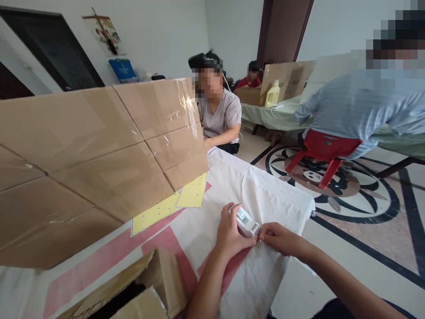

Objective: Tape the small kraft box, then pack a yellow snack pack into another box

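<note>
My left hand (pixel 228 230) is closed around a small white handheld device (pixel 246 222) with a pale green window or label on its upper face. The device lies tilted above the white cloth, its lower end toward my right hand. At that end my right hand (pixel 275 238) is closed in a pinch, its fingertips close to my left thumb. Something small and pale shows at the pinch, too small to name.
A cardboard partition (pixel 99 146) stands on the cloth-covered table (pixel 229 177), with yellow sheets (pixel 191 192) at its foot. An open cardboard box (pixel 168 281) is near me on the left. A person (pixel 222 108) sits beyond; another sits on a red chair (pixel 328 144).
</note>
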